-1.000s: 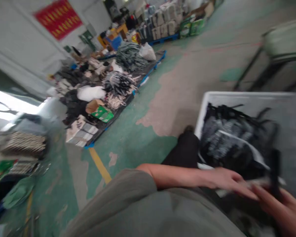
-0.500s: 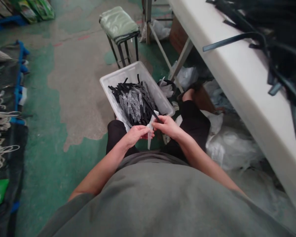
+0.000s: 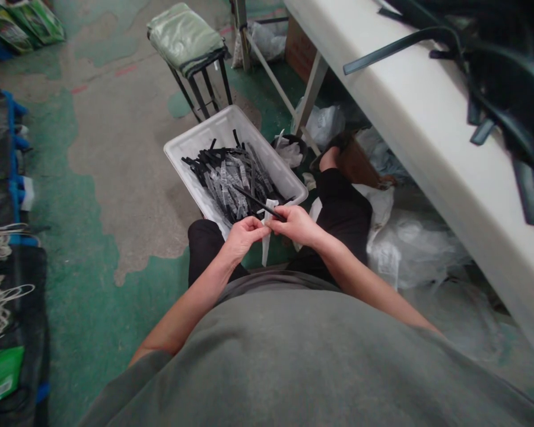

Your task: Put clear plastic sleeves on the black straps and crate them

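Thin black strip point(image 3: 258, 205) pinched at its near end in the right hand point(image 3: 296, 224), slanting away over the white bin point(image 3: 191, 141). Pale sleeve point(image 3: 265, 252) hanging just below, nipped between thumb and fingers of the left hand point(image 3: 242, 234); both hands meeting above the lap. Seemingly midway through parting strip from sleeve: calls for a firm pinch on each and a straight pull. Bin just beyond the hands, on the floor, heaped with like black strips, some sleeved. Well right of the right hand, counter point(image 3: 382, 89) carrying black straps point(image 3: 507, 71).

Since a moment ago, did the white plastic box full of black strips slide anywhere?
No. The white plastic box sits beside the same legs of the green-cushioned metal stool as before; only the whole view shifted.
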### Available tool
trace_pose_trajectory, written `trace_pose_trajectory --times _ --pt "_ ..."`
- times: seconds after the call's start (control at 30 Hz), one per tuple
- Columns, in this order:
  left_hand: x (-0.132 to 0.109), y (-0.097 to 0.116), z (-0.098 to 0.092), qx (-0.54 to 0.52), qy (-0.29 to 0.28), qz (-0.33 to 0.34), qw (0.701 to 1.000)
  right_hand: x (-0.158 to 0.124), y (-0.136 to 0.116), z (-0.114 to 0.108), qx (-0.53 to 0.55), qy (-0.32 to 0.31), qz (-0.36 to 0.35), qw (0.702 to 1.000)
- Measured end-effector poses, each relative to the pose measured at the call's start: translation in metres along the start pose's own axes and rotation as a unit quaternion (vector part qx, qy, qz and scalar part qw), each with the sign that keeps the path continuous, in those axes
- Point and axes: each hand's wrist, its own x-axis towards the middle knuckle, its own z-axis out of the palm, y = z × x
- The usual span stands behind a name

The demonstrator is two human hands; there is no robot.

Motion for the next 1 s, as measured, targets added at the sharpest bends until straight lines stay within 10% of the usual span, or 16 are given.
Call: trace_pose_trajectory --times 0.47,0.73,1.0 --pt "-0.003 -0.012 0.002 -0.033 -0.062 -0.064 0.995 -0.004 0.022 0.007 0.131 -0.013 0.062 0.989" --pt "-0.002 -0.016 -0.001 0.121 -0.063 0.046 0.99 -0.003 0.013 0.011 0.256 0.005 0.174 0.951" --pt "-0.003 -0.023 0.006 0.059 -0.086 0.0 0.995 -0.001 0.017 0.015 0.223 0.041 0.091 0.97"
